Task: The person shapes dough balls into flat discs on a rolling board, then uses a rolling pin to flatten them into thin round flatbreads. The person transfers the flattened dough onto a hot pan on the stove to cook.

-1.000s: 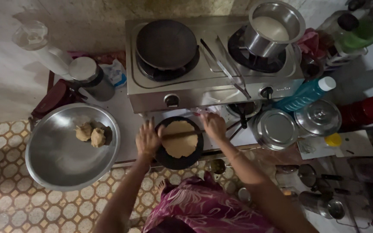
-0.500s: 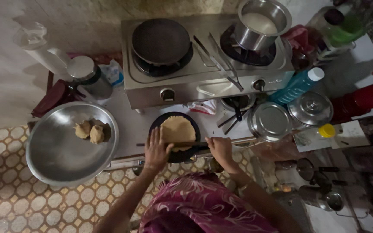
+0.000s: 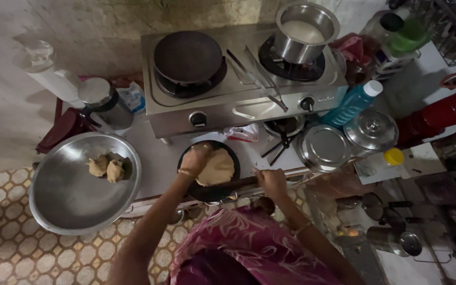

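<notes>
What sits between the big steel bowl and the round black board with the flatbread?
In the head view, only bare white counter lies between the steel bowl and the black board; the left hand reaches the flatbread.
</notes>
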